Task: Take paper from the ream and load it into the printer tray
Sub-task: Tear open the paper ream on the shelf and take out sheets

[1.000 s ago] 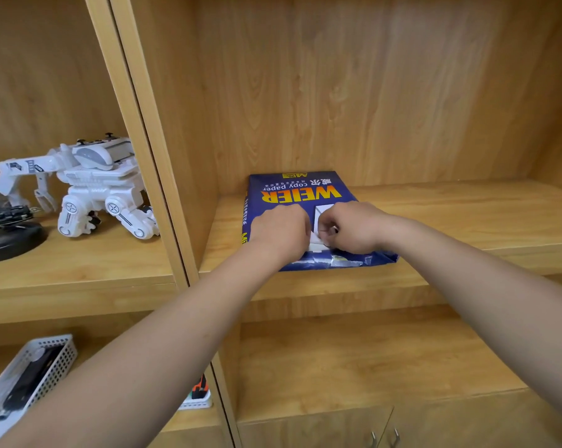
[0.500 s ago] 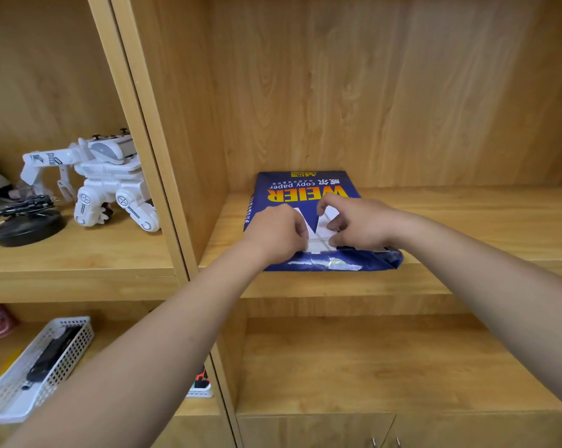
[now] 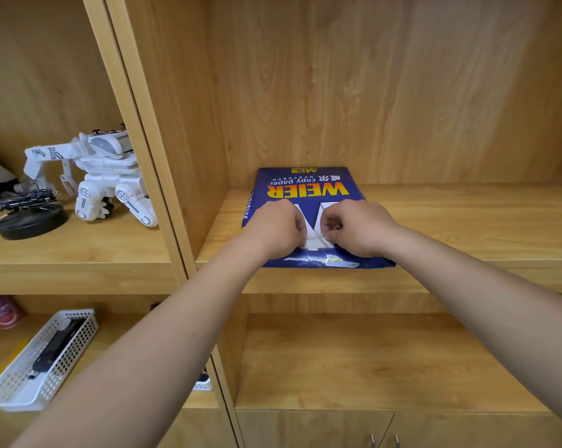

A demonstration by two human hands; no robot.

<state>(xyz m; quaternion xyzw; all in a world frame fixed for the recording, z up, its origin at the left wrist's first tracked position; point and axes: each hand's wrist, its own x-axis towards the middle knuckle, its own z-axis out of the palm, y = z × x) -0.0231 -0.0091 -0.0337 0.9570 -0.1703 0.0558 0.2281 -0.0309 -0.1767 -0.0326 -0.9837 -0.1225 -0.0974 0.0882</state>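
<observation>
- Nearest: left hand (image 3: 278, 226) and right hand (image 3: 358, 229), side by side, fingers curled tight, pinching the torn white near end of the ream (image 3: 305, 184).
- Blue ream flat on wooden shelf (image 3: 451, 221), beside left wall (image 3: 202, 150).

One wide-angle head view faces forward and down into a wooden cabinet (image 3: 402, 92), close to the ream (image 3: 305, 189) on its shelf (image 3: 467, 221).

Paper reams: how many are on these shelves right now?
1. The blue ream lies on the right bay's upper shelf, left hand and right hand gripping its near end. Others may be hidden.
</observation>
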